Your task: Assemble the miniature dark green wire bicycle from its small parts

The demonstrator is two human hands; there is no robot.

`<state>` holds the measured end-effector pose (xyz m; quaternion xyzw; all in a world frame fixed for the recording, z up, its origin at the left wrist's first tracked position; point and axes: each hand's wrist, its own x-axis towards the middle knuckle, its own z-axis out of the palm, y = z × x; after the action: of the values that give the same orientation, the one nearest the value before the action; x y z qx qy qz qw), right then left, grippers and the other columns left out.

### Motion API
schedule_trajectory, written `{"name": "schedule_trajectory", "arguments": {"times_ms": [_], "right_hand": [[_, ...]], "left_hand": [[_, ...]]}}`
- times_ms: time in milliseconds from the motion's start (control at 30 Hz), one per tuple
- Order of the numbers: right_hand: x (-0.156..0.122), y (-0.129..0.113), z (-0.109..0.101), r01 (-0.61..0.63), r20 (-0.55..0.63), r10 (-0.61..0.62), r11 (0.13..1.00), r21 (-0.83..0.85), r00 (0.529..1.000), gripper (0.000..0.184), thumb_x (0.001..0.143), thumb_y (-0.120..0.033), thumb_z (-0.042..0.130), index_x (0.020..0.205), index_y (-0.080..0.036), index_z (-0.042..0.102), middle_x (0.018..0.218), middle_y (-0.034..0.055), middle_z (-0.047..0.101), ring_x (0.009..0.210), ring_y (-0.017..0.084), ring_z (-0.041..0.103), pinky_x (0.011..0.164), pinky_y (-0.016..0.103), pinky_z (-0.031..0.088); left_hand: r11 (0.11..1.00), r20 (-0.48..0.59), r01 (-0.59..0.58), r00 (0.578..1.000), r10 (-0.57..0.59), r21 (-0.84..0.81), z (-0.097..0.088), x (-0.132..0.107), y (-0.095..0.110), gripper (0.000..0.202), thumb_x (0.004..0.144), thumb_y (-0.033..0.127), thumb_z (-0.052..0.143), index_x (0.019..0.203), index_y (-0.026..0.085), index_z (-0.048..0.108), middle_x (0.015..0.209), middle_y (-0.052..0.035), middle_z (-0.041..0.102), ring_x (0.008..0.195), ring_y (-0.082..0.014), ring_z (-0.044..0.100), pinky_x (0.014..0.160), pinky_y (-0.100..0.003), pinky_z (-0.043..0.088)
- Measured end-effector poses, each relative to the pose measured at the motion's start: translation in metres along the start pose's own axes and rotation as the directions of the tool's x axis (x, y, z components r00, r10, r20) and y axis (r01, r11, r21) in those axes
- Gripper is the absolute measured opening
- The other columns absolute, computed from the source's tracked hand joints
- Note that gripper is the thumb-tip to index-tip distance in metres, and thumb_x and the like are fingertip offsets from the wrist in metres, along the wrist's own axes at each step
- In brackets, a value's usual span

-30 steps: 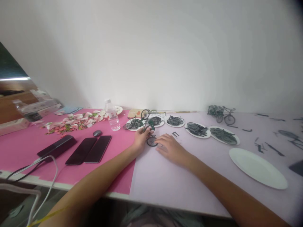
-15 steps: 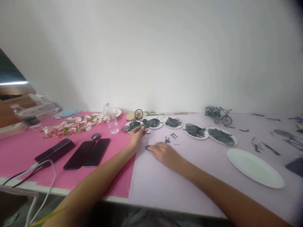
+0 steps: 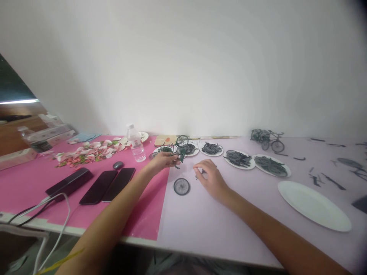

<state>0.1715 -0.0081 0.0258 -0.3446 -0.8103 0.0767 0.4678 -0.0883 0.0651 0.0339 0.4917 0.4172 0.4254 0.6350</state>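
Observation:
My left hand (image 3: 164, 162) is closed on a small part-built model bicycle (image 3: 182, 153). It has a dark green frame and one spoked wheel (image 3: 182, 141) standing up at the top. A loose spoked wheel (image 3: 181, 186) lies flat on the pale table, just in front of the hands. To its right, my right hand (image 3: 210, 176) hovers low with thumb and forefinger curved and apart. Small dark parts (image 3: 203, 173) show between and behind these fingers, partly hidden by them.
White plates of dark parts stand behind the hands: wheels (image 3: 211, 148), mixed pieces (image 3: 239, 159) and green frames (image 3: 271, 165). Finished model bicycles (image 3: 272, 142) are at the back right, near a bare white plate (image 3: 314, 206). Left are a bottle (image 3: 136, 144), phones (image 3: 98, 187) and petals (image 3: 91, 151).
My right hand has let go of the loose wheel, which now lies flat, and has moved right to the small parts. The left hand has shifted the part-built bicycle slightly right.

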Motion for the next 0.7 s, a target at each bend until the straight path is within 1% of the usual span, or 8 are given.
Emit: {"name": "schedule_trajectory", "arguments": {"times_ms": [100,233,333,433,500,567,633,700], "right_hand": [[0.004,0.001,-0.009,0.015,-0.079,-0.017,1.000,-0.022,0.997,0.013,0.103,-0.024,0.055,0.101,-0.024,0.068,0.096,0.0068,0.071,0.096,0.026,0.062,0.092,0.044,0.051],[0.008,0.004,-0.017,0.039,-0.123,-0.044,0.998,-0.039,0.991,0.013,0.102,-0.024,0.055,0.097,-0.024,0.068,0.093,0.0062,0.070,0.092,0.026,0.061,0.090,0.045,0.052],[0.009,0.005,-0.019,0.049,-0.127,-0.055,0.998,-0.051,0.990,0.013,0.102,-0.023,0.056,0.097,-0.024,0.068,0.092,0.0063,0.070,0.092,0.026,0.061,0.088,0.044,0.052],[0.010,0.001,-0.020,0.074,-0.122,-0.080,0.996,-0.056,0.989,0.013,0.101,-0.022,0.056,0.098,-0.024,0.068,0.092,0.0059,0.071,0.090,0.026,0.061,0.087,0.044,0.051],[0.011,-0.004,-0.021,0.100,-0.125,-0.105,0.994,-0.045,0.987,0.012,0.101,-0.021,0.057,0.098,-0.024,0.068,0.091,0.0052,0.071,0.090,0.026,0.061,0.087,0.044,0.051],[0.012,-0.010,-0.022,0.122,-0.137,-0.125,0.992,-0.028,0.983,0.011,0.100,-0.020,0.059,0.099,-0.024,0.068,0.092,0.0046,0.071,0.091,0.025,0.062,0.087,0.043,0.051],[0.012,-0.016,-0.024,0.123,-0.158,-0.124,0.992,-0.017,0.980,0.010,0.100,-0.019,0.061,0.100,-0.024,0.069,0.094,0.0045,0.071,0.093,0.025,0.062,0.089,0.043,0.050],[0.014,-0.020,-0.027,0.100,-0.184,-0.100,0.995,-0.013,0.978,0.010,0.100,-0.019,0.061,0.099,-0.025,0.069,0.094,0.0046,0.071,0.094,0.025,0.062,0.089,0.043,0.050]], "left_hand": [[0.992,0.136,0.046,0.989,-0.062,0.120,-0.013,-0.005,0.012,0.042,0.069,0.041,0.094,0.093,0.010,0.079,0.099,-0.0226,0.077,0.091,-0.0303,0.076,0.086,-0.040,0.062],[0.969,0.301,0.121,0.936,-0.183,0.213,-0.018,-0.013,0.018,0.037,0.068,0.036,0.094,0.092,0.011,0.081,0.094,-0.0233,0.077,0.083,-0.0297,0.077,0.074,-0.036,0.063],[0.952,0.356,0.140,0.905,-0.234,0.271,-0.018,-0.015,0.018,0.031,0.068,0.034,0.094,0.087,0.013,0.081,0.088,-0.0205,0.078,0.078,-0.0292,0.077,0.067,-0.034,0.062],[0.925,0.335,0.132,0.906,-0.259,0.357,-0.018,-0.015,0.017,0.030,0.067,0.038,0.094,0.081,0.014,0.081,0.083,-0.0194,0.077,0.075,-0.0283,0.076,0.064,-0.032,0.061],[0.904,0.280,0.125,0.926,-0.254,0.408,-0.018,-0.015,0.016,0.031,0.064,0.040,0.095,0.077,0.015,0.081,0.081,-0.0185,0.077,0.072,-0.0280,0.076,0.063,-0.032,0.060],[0.893,0.196,0.108,0.957,-0.212,0.438,-0.018,-0.017,0.016,0.031,0.059,0.039,0.096,0.073,0.017,0.080,0.074,-0.0147,0.076,0.067,-0.0273,0.074,0.060,-0.032,0.059],[0.883,0.096,0.048,0.990,-0.105,0.467,-0.018,-0.018,0.017,0.030,0.054,0.038,0.097,0.065,0.019,0.077,0.064,-0.0081,0.073,0.057,-0.0223,0.071,0.056,-0.028,0.056],[0.858,0.112,0.005,0.991,-0.073,0.514,-0.019,-0.018,0.018,0.030,0.051,0.038,0.098,0.063,0.020,0.076,0.061,-0.0047,0.071,0.053,-0.0188,0.068,0.053,-0.024,0.052]]}}
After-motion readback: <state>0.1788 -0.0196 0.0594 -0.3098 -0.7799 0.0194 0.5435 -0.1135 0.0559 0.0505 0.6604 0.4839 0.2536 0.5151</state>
